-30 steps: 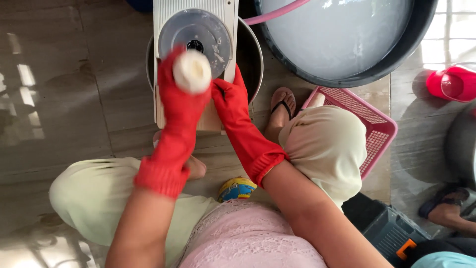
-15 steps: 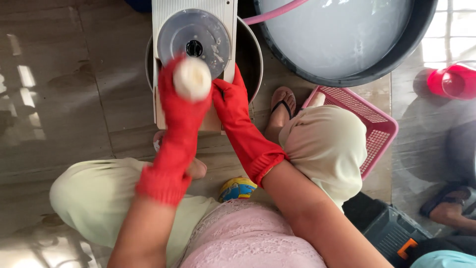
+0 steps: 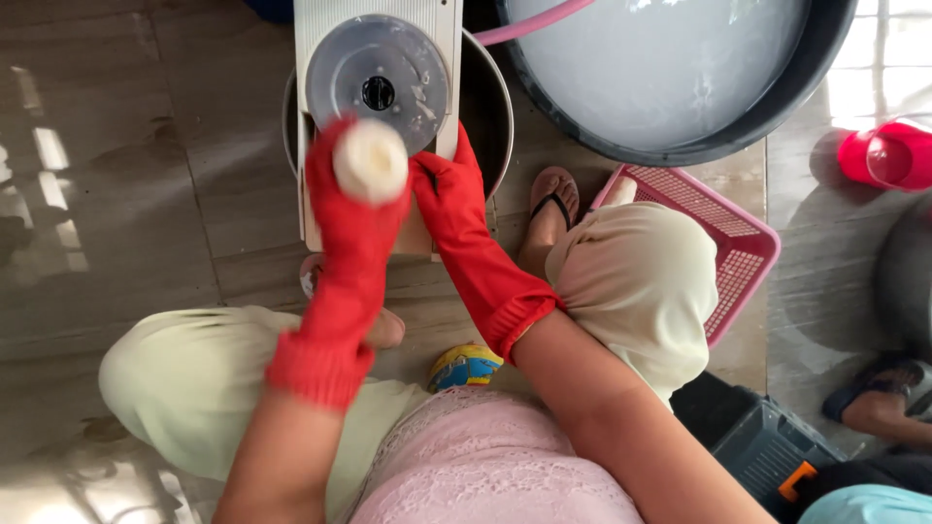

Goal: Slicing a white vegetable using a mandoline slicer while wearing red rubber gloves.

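Note:
My left hand (image 3: 351, 209), in a red rubber glove, is closed around a pale peeled root piece (image 3: 370, 160), its cut end facing up. It is held against a white slicing machine (image 3: 377, 58) with a round grey blade disc (image 3: 379, 87). My right hand (image 3: 449, 194), also red-gloved, rests flat on the machine's lower right edge, beside the root piece, holding nothing. A metal basin (image 3: 490, 116) sits under the machine.
A big dark tub (image 3: 670, 68) of whitish water stands at top right with a pink hose (image 3: 529, 24). A pink plastic basket (image 3: 718, 223) lies by my right knee. A red scoop (image 3: 888, 155) is far right. Another person's sandalled foot (image 3: 874, 403) shows at lower right.
My left hand with the root piece has shifted slightly up and down against the blade disc. My right hand stays on the machine.

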